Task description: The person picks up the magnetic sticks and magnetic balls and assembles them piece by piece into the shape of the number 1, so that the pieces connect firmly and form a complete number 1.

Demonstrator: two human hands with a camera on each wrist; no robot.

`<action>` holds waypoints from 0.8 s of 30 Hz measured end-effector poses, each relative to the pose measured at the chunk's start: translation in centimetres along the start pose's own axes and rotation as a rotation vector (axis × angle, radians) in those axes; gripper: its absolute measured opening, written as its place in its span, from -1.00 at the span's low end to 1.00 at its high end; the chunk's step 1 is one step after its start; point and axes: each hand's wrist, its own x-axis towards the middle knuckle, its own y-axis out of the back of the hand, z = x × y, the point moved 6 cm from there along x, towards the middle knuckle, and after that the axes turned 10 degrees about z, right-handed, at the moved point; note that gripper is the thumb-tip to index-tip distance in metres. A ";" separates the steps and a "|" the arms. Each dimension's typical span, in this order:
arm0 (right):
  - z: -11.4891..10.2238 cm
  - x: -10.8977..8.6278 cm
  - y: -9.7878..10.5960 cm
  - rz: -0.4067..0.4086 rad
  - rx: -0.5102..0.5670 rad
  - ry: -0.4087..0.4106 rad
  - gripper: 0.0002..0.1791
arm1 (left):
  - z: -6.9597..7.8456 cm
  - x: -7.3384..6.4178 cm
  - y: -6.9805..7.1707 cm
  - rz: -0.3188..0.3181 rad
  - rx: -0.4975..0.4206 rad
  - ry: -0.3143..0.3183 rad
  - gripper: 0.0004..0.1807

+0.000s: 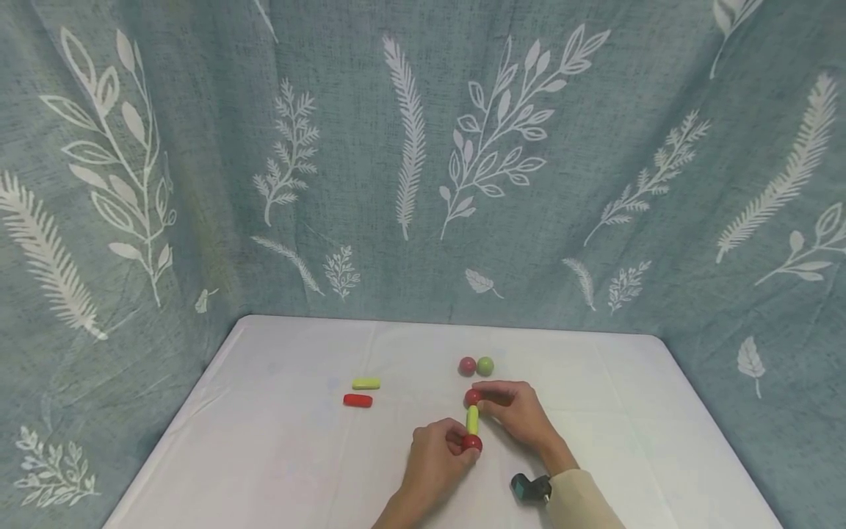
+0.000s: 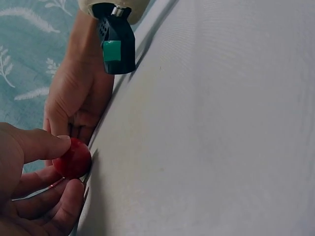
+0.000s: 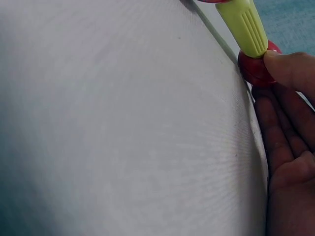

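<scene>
A short yellow-green stick (image 1: 472, 420) with grooved sides lies between two red balls and meets both, forming a small dumbbell over the white table. My left hand (image 1: 432, 457) pinches the nearer red ball (image 1: 472, 443) between thumb and fingers; that ball (image 2: 74, 158) fills the fingertips in the left wrist view. At the far end, my right hand (image 1: 518, 417) grips the other red ball (image 1: 472, 397). The right wrist view has the thumb pressed on this ball (image 3: 252, 70), right where the stick (image 3: 242, 25) joins it.
Behind the hands, a red ball (image 1: 467, 366) and a green ball (image 1: 485, 366) sit side by side. A yellow-green stick (image 1: 366, 383) and a red stick (image 1: 358, 400) lie to the left on the white table (image 1: 277, 441). A leaf-patterned curtain (image 1: 370, 147) surrounds the table's back and sides.
</scene>
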 end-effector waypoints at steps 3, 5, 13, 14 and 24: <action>0.0 -0.1 0.1 0.026 -0.009 -0.026 -0.66 | -0.1 0.0 -0.1 -0.006 -0.009 0.001 -0.77; 0.0 -0.3 0.2 0.058 -0.021 -0.050 -0.64 | -0.2 0.0 -0.2 -0.013 -0.018 0.004 -0.76; -1.3 -2.3 1.2 0.222 -0.096 -0.198 -0.68 | -0.4 -0.1 -0.1 -0.015 -0.033 0.022 -0.75; -1.4 -2.6 1.3 0.226 -0.101 -0.230 -0.68 | -0.4 -0.1 -0.1 -0.017 -0.036 0.028 -0.75; -2.6 -3.9 0.5 0.040 -0.058 -0.431 -0.68 | -0.4 0.3 0.1 -0.014 -0.034 0.022 -0.75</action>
